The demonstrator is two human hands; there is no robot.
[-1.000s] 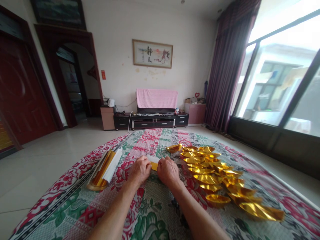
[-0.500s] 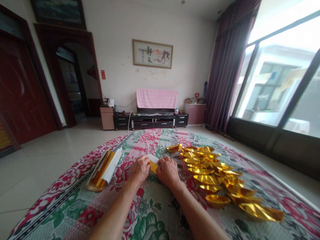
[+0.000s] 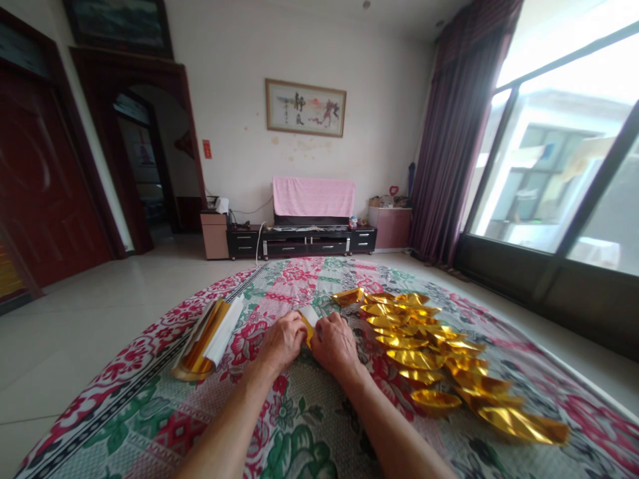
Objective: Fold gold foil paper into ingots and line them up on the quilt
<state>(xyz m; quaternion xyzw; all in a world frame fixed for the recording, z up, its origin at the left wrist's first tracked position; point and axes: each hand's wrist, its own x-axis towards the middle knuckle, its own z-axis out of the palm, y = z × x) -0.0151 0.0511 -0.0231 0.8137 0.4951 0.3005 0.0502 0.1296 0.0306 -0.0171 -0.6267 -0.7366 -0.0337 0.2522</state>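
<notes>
A small sheet of gold foil paper (image 3: 308,320) with a white back is pinched between my two hands, low over the middle of the cloth. My left hand (image 3: 283,339) has its fingers closed on the left edge of the sheet. Closed on its right side, my right hand (image 3: 335,340) covers part of the paper. Between the fingers shows a gold strip, with white behind it; the fold itself is mostly hidden. Rows of folded gold paper ingots (image 3: 417,359) lie to the right of my hands. To the left rests a curled stack of gold and white paper sheets (image 3: 207,339).
A floral tablecloth (image 3: 299,432) covers the round table under everything. Beyond it stand a low black TV cabinet (image 3: 287,247) and a screen draped with a pink cloth (image 3: 313,196). Purple curtains (image 3: 449,146) hang beside the large window on the right.
My left hand has shifted slightly right, closer to my right hand, and less of the gold strip shows between them. The ingots and the paper stack stay where they were.
</notes>
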